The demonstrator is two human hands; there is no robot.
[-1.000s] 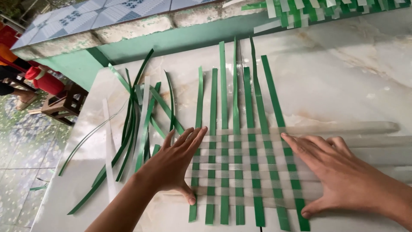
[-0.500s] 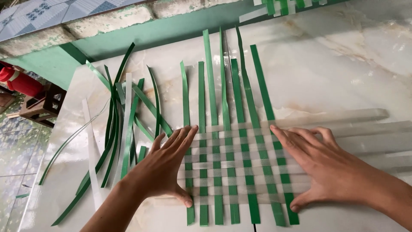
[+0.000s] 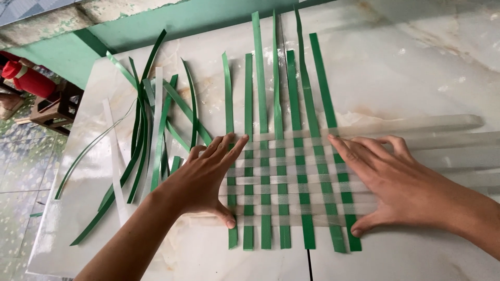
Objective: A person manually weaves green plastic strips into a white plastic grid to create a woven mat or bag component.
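Note:
A woven mat [image 3: 291, 177] of upright green strips crossed by translucent white strips lies flat on a pale marble table [image 3: 416, 67]. My left hand [image 3: 203, 179] rests flat on the mat's left edge, fingers together and pointing up-right, thumb low near the bottom strip. My right hand [image 3: 396, 182] presses flat on the mat's right edge, fingers pointing left over the outer green strips. Neither hand holds anything. The white strips [image 3: 448, 140] run out to the right past my right hand.
A loose pile of green strips [image 3: 151, 130] and a white strip [image 3: 114, 161] lies left of the mat. A green wall ledge [image 3: 156, 26] borders the table's far side. A wooden stool [image 3: 54, 106] and a red object [image 3: 26, 78] stand on the tiled floor at left.
The view has shifted, so the mat sits higher and more central. Both hands stay flat on the mat's two sides, drawn slightly closer to it.

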